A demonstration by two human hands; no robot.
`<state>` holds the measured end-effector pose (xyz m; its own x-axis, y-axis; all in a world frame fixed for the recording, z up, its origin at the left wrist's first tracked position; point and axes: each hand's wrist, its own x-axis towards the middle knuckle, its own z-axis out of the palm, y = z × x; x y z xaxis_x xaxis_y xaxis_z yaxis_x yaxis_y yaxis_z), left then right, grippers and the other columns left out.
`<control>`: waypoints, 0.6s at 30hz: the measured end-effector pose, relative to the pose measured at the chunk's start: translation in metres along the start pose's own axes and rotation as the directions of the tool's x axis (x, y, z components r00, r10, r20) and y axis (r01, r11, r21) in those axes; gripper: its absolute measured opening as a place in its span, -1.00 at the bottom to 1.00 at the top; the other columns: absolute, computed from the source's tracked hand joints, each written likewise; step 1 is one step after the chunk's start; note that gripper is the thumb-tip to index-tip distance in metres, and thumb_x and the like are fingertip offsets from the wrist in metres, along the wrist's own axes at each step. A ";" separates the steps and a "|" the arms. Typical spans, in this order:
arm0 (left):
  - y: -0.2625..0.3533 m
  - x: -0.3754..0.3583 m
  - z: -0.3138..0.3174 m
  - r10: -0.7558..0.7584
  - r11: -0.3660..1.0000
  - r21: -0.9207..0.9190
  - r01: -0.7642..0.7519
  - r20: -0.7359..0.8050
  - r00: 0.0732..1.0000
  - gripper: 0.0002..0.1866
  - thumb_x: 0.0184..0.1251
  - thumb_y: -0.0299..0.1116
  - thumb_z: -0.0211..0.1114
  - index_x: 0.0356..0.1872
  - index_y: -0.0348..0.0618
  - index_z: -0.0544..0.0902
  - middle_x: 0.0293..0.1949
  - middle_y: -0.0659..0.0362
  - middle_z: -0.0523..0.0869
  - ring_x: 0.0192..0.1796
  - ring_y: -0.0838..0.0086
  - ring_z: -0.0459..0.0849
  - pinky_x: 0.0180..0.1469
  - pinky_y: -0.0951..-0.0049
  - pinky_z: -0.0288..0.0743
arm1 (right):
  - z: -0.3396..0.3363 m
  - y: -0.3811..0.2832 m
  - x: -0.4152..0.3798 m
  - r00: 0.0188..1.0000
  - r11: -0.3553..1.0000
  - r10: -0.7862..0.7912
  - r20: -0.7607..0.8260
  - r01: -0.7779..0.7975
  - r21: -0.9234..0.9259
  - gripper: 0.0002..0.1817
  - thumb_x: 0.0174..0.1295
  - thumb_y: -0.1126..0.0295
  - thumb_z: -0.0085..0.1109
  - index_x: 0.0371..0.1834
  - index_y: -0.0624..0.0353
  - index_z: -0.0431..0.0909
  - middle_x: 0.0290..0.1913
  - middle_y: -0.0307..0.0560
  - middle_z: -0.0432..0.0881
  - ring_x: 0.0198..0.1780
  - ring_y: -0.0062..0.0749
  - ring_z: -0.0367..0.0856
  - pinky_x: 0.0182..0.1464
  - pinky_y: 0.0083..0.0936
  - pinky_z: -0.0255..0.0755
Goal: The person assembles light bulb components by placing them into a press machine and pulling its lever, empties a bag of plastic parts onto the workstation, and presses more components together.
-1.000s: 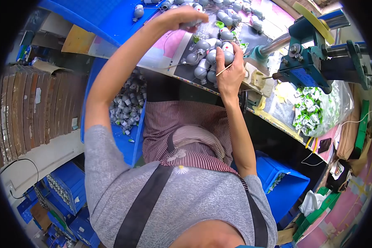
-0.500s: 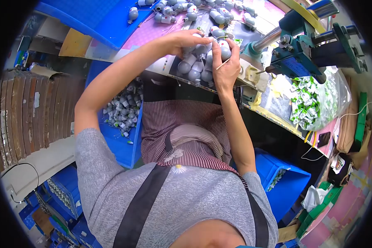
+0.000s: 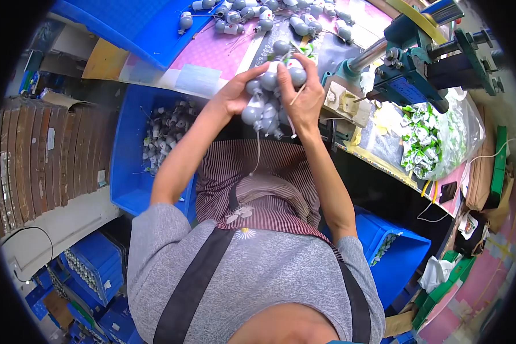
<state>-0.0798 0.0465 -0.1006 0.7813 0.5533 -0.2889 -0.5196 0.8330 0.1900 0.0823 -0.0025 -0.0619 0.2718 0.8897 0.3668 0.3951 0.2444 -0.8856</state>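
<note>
A bunch of grey-and-white bulb-shaped pieces (image 3: 262, 112) hangs between my two hands at the table's front edge, with a thin pale cord trailing below it. My left hand (image 3: 233, 96) is closed round the bunch's left side, its fingers partly hidden behind the pieces. My right hand (image 3: 305, 97) grips the upper right of the bunch, thumb in front and fingers curled over a piece with a red dot. A thin light stick or cord lies across the right hand. More such pieces (image 3: 233, 27) lie scattered on the table beyond.
A blue bin (image 3: 120, 178) holding many similar pieces stands below, left of my lap. On the right is a green press-like machine (image 3: 407, 74), with a clear bag (image 3: 461, 137) of green-and-white bits behind it. Another blue bin (image 3: 404, 269) stands lower right.
The bunch has come off the tabletop toward me, held in both hands. My left arm has drawn in from the left, uncovering the blue bin and a pale blue patch on the table.
</note>
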 end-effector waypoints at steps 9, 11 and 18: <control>-0.038 -0.076 -0.046 0.466 0.877 -0.068 -0.475 -0.112 0.877 -0.49 0.45 -0.10 0.32 0.25 -0.20 0.52 0.09 0.04 0.71 0.10 0.25 0.72 0.21 0.18 0.63 | 0.055 -0.022 -0.032 0.925 0.950 -0.307 0.225 0.312 0.015 -0.45 0.18 0.16 0.39 0.14 0.27 0.53 0.04 0.27 0.65 0.12 0.28 0.52 0.19 0.03 0.38; -0.046 -0.100 -0.084 0.583 0.803 -0.094 -0.588 -0.081 0.809 -0.40 0.45 -0.04 0.29 0.35 -0.19 0.44 0.23 0.01 0.63 0.22 0.22 0.65 0.33 0.17 0.54 | 0.076 -0.032 -0.046 0.886 0.929 -0.347 0.306 0.371 -0.021 -0.43 0.20 0.11 0.36 0.16 0.25 0.52 0.14 0.26 0.62 0.21 0.31 0.48 0.28 0.12 0.30; -0.090 -0.169 -0.110 0.908 0.405 0.495 -0.769 -0.313 0.277 -0.24 0.55 0.26 -0.04 0.56 -0.01 0.20 0.51 0.07 0.34 0.50 0.17 0.35 0.54 0.10 0.25 | 0.151 -0.056 -0.115 0.682 0.848 -0.460 0.569 0.526 0.055 -0.30 0.23 -0.04 0.30 0.24 0.30 0.46 0.32 0.23 0.50 0.31 0.37 0.38 0.31 0.12 0.25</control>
